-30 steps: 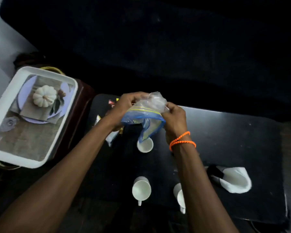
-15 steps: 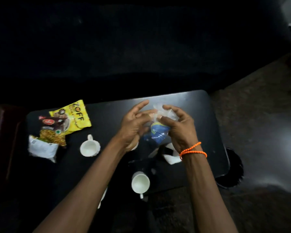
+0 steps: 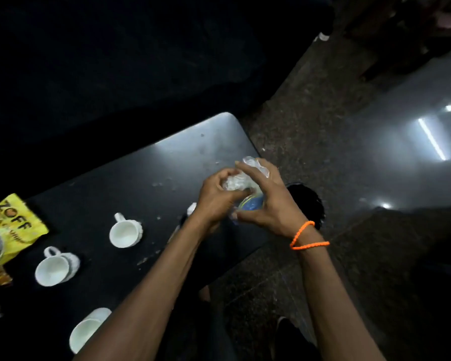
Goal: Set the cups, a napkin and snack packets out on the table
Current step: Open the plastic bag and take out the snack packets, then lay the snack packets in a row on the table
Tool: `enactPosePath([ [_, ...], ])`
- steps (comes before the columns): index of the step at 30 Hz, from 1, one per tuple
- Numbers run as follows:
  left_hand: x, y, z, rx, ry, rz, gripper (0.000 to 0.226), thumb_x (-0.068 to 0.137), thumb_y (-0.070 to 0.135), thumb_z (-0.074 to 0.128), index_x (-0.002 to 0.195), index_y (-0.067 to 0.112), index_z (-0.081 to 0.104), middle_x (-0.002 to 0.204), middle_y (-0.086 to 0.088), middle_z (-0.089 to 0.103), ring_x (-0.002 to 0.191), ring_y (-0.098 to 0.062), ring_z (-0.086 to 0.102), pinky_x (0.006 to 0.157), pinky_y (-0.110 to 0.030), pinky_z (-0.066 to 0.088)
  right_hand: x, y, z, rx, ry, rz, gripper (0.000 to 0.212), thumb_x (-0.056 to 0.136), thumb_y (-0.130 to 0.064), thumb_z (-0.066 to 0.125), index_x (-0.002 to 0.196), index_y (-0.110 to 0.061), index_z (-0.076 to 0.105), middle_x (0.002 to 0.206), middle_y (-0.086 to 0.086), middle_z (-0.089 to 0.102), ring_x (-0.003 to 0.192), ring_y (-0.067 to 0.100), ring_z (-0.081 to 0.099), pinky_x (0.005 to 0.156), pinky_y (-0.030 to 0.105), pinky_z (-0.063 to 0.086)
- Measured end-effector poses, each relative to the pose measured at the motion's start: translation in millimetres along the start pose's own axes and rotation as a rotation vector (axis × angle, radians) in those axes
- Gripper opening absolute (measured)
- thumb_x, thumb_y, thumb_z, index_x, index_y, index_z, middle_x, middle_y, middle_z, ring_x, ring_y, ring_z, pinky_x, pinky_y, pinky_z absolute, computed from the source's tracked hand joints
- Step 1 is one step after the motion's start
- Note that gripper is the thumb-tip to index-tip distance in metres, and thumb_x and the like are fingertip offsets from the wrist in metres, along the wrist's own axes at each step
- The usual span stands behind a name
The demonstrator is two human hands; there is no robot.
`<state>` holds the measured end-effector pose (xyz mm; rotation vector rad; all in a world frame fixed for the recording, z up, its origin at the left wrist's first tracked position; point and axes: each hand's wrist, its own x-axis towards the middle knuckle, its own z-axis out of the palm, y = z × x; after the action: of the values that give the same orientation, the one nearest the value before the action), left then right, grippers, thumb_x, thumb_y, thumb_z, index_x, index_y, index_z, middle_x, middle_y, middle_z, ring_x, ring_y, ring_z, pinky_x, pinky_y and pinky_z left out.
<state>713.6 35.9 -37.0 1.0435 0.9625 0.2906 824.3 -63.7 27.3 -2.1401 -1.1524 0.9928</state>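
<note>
Both hands at frame centre, left hand [image 3: 215,201] and right hand [image 3: 267,204] clamped together on a crumpled clear plastic bag [image 3: 245,178] above the dark table's [image 3: 167,165] right edge. Three white cups [image 3: 125,233] lower left, standing apart. Yellow snack packet [image 3: 13,225] at far left edge.

Crumpled plastic bag [image 3: 248,175], orange bracelet [image 3: 306,237]

You have open room across the bench's [image 3: 167,162] far edge and far right corner. Three cups [image 3: 125,233] [image 3: 55,267] [image 3: 89,329] block the near left part, and a yellow snack packet [image 3: 16,225] crowds the left edge.
</note>
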Motion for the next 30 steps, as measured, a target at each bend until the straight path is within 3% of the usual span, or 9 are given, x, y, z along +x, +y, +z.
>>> enactPosePath([
  [2,6,3,20,0.064,-0.199,-0.032,0.034,0.082,0.002,0.084,0.113,0.014,0.076,0.102,-0.004,0.08,0.094,-0.014,0.072,0.09,-0.036,0.059,-4,27,-6,0.014,0.204,-0.039,0.074,0.06,-0.002,0.086,0.128,-0.024,0.067,0.141,0.01,0.051,0.133,0.018,0.05,0.104,0.002,0.029],
  [4,14,9,32,0.118,-0.386,-0.123,0.039,0.089,0.014,0.081,0.126,0.023,0.074,0.12,-0.001,0.078,0.106,-0.012,0.072,0.094,-0.04,0.059,-10,59,-15,-0.01,0.471,-0.02,0.061,0.061,0.003,0.078,0.118,-0.017,0.072,0.131,0.012,0.059,0.124,0.02,0.056,0.105,0.007,0.034],
  [8,27,15,44,0.076,-0.255,-0.125,0.044,0.086,0.022,0.085,0.127,0.033,0.074,0.132,-0.001,0.07,0.119,-0.012,0.07,0.098,-0.044,0.059,-20,138,-30,-0.29,0.887,0.155,0.064,0.066,0.003,0.074,0.128,-0.013,0.065,0.145,0.022,0.046,0.134,0.036,0.046,0.115,0.044,0.04],
  [10,30,16,44,0.04,-0.18,-0.084,0.035,0.086,0.023,0.085,0.119,0.033,0.076,0.123,0.002,0.075,0.112,-0.009,0.073,0.099,-0.044,0.059,-18,174,-32,-0.379,0.801,0.366,0.078,0.066,-0.001,0.08,0.138,-0.02,0.057,0.158,0.02,0.03,0.141,0.044,0.034,0.114,0.053,0.038],
  [13,30,16,39,0.039,-0.17,-0.068,0.026,0.085,0.027,0.084,0.11,0.031,0.079,0.107,0.008,0.081,0.106,-0.008,0.076,0.095,-0.042,0.062,-12,216,-26,-0.426,0.422,0.727,0.112,0.066,-0.01,0.089,0.155,-0.04,0.029,0.17,0.008,-0.007,0.152,0.046,0.005,0.108,0.072,0.034],
  [17,26,20,22,0.017,-0.19,-0.083,0.027,0.081,0.034,0.081,0.107,0.026,0.082,0.108,0.002,0.082,0.106,-0.015,0.078,0.088,-0.035,0.064,-2,241,-22,-0.443,0.249,0.837,0.109,0.078,-0.001,0.077,0.157,-0.046,0.017,0.169,0.003,-0.016,0.154,0.045,-0.009,0.105,0.083,0.021],
  [20,22,23,9,0.003,-0.137,-0.088,0.019,0.09,0.027,0.079,0.109,0.022,0.081,0.111,-0.003,0.081,0.106,-0.018,0.078,0.092,-0.038,0.062,1,241,-24,-0.437,0.295,0.842,0.098,0.083,0.004,0.069,0.157,-0.039,0.023,0.17,0.003,-0.01,0.156,0.04,-0.005,0.109,0.08,0.02],
  [24,15,29,-15,-0.029,-0.042,-0.07,0.015,0.093,0.023,0.076,0.108,0.022,0.079,0.113,-0.009,0.08,0.104,-0.019,0.078,0.092,-0.036,0.062,10,223,-22,-0.409,0.322,0.764,0.095,0.08,-0.011,0.078,0.157,-0.033,0.026,0.171,0.007,-0.002,0.156,0.037,0.006,0.111,0.076,0.025],
  [30,-2,41,-80,-0.138,0.179,-0.007,0.015,0.095,0.013,0.072,0.11,0.015,0.076,0.1,-0.008,0.077,0.091,-0.019,0.075,0.08,-0.029,0.058,60,152,-5,-0.332,0.44,0.471,0.092,0.077,-0.02,0.083,0.155,-0.027,0.035,0.169,0.013,0.014,0.149,0.037,0.03,0.109,0.066,0.033],
])
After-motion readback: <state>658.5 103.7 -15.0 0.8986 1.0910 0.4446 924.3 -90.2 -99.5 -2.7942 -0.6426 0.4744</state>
